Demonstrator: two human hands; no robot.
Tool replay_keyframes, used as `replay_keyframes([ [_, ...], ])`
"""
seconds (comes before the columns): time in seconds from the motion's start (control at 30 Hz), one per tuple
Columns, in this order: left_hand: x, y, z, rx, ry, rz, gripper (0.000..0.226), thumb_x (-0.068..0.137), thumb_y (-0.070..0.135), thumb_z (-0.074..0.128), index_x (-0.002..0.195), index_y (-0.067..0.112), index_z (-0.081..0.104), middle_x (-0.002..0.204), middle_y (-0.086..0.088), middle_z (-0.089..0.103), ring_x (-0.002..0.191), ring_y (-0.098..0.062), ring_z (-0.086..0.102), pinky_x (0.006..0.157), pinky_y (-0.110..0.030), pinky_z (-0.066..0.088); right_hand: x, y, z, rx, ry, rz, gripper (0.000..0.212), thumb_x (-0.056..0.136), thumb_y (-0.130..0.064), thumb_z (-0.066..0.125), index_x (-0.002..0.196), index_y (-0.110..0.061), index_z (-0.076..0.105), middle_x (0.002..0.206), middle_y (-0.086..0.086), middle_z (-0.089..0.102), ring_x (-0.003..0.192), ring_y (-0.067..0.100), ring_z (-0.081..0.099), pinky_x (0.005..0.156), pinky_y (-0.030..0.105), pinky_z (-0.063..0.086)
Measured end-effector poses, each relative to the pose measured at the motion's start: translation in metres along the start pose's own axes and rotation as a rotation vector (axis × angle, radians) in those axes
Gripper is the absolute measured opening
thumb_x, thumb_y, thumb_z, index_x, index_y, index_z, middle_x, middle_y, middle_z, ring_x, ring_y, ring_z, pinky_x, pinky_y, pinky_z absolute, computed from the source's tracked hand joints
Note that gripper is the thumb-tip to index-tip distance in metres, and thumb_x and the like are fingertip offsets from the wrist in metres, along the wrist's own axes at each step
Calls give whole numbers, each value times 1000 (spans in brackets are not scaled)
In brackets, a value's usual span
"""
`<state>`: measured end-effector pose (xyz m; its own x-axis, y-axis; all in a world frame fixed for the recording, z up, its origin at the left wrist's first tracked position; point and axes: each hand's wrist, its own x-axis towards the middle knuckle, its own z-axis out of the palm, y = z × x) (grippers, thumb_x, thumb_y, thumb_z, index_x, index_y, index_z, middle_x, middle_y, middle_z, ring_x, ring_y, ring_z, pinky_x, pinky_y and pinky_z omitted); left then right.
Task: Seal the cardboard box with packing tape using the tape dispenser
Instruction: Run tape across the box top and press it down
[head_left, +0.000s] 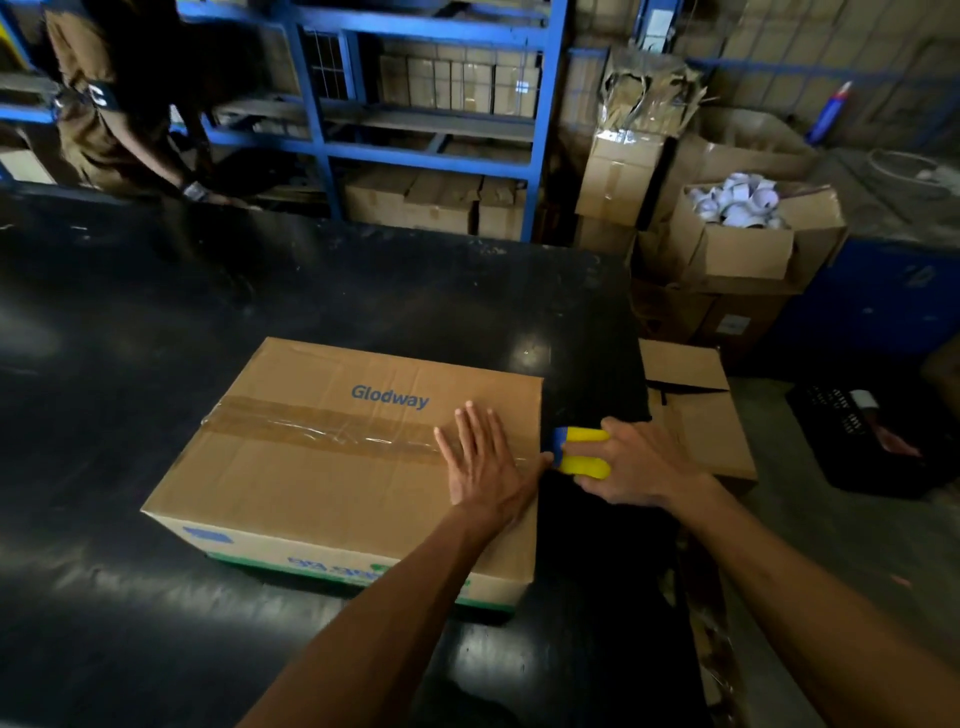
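A warehouse corner: blue steel racking (322, 135) stacked with cartons runs along the back, and a glossy black table (156, 322) fills most of the view. On it, slightly right of centre, lies the cardboard box (332, 467), flaps closed, with a strip of packing tape (322, 428) running along its top seam from the left edge towards the right.

The left hand (480, 460) lies flat and open on the box top at the tape's right end, fingers spread, gripping nothing. Just beside it at 3 o'clock, off the box's right edge, the right hand (641, 462) is closed around the yellow and blue tape dispenser (576, 452), whose blue end touches the box edge.

Beyond the table's right edge, at 3 o'clock, sits another folded carton (696, 415). At 1 o'clock an open carton (748, 249) holds white tape cores. At 11 o'clock another person (119, 104) in brown bends over the far table edge.
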<state>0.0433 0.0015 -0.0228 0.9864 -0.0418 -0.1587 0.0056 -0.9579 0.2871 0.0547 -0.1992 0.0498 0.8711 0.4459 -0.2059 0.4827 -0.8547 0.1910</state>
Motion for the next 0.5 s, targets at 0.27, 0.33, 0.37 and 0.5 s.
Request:
replay_keyframes([
  [0.27, -6, -15, -7, 67, -67, 87, 106, 84, 76, 31, 157, 3, 7, 164, -24, -6, 151, -40, -11, 113, -67, -9, -7, -5, -26, 491, 367, 373, 52, 76, -64, 65, 126, -52, 57, 104, 8, 66, 99, 30, 63, 76, 34, 47],
  [0.33, -13, -35, -10, 84, -35, 209, 109, 80, 78, 35, 155, 1, 18, 163, -26, 6, 151, -44, 3, 113, -71, 1, -2, -19, -37, 626, 450, 424, 48, 74, -61, 69, 120, -51, 62, 94, 6, 68, 93, 27, 65, 74, 32, 47],
  [0.37, -16, -48, -13, 131, -29, 283, 112, 77, 80, 31, 154, 0, 22, 162, -27, 10, 150, -46, 8, 113, -72, 6, 0, -26, -43, 690, 467, 432, 47, 74, -62, 69, 119, -51, 63, 90, 4, 68, 90, 25, 65, 72, 31, 46],
  [0.5, -34, -101, -38, 279, -217, 556, 109, 83, 64, 61, 158, 8, 7, 167, -13, -4, 152, -36, -5, 119, -60, 3, 9, -60, -68, 903, 445, 424, 50, 73, -66, 66, 120, -49, 63, 94, -4, 72, 86, 12, 63, 79, 33, 51],
])
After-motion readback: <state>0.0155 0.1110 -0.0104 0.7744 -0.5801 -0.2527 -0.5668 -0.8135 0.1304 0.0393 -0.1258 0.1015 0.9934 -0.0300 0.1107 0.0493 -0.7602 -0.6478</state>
